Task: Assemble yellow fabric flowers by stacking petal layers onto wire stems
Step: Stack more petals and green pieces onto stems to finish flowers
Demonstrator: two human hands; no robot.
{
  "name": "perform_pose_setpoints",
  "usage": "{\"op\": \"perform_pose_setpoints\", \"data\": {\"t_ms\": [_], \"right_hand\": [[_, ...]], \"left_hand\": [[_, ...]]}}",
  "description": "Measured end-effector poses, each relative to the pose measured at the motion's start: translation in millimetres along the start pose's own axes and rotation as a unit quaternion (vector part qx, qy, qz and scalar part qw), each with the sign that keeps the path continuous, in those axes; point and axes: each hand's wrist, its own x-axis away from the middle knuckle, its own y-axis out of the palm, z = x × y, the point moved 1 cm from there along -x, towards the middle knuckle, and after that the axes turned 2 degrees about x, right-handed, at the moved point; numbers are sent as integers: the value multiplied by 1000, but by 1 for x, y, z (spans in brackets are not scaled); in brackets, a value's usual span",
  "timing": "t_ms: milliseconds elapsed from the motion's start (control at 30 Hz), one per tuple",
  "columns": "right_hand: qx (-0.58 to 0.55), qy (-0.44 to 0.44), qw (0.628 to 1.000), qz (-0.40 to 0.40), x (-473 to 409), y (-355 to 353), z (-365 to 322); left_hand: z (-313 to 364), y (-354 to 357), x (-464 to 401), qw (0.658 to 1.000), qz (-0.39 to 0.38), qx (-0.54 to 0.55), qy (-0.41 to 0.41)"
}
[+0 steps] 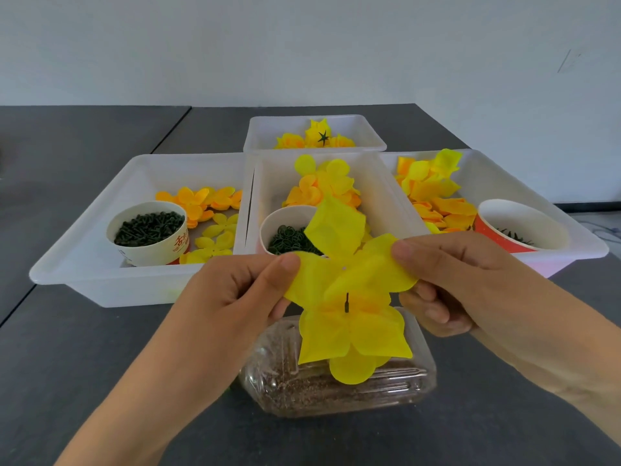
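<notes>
A large yellow petal layer point(339, 260) is stretched between my two hands, just above the tip of a thin dark wire stem point(346, 302). My left hand point(235, 297) pinches its left petal between thumb and fingers. My right hand point(453, 274) pinches its right petal the same way. Several yellow petal layers point(356, 334) sit stacked on the stem below. The stem stands in a clear plastic tub of brown grit point(336, 385).
Several white trays hold loose yellow and orange petals: left point(84, 264), middle point(268, 176), right point(571, 237), and a far one point(262, 129) with finished flowers. Paper cups of dark green parts stand in them: left point(148, 237), middle point(285, 230), right point(517, 227).
</notes>
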Motion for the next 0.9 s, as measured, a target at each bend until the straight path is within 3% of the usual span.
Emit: {"op": "perform_pose_setpoints", "data": {"t_ms": [200, 433, 900], "right_hand": [[-15, -38, 999, -5, 5, 0, -8], [19, 2, 1000, 19, 7, 4, 3], [32, -1, 998, 47, 6, 0, 8]], "left_hand": [[11, -4, 1, 999, 8, 19, 38], [-3, -1, 4, 1000, -14, -15, 13], [-2, 6, 0, 999, -35, 34, -4]]}}
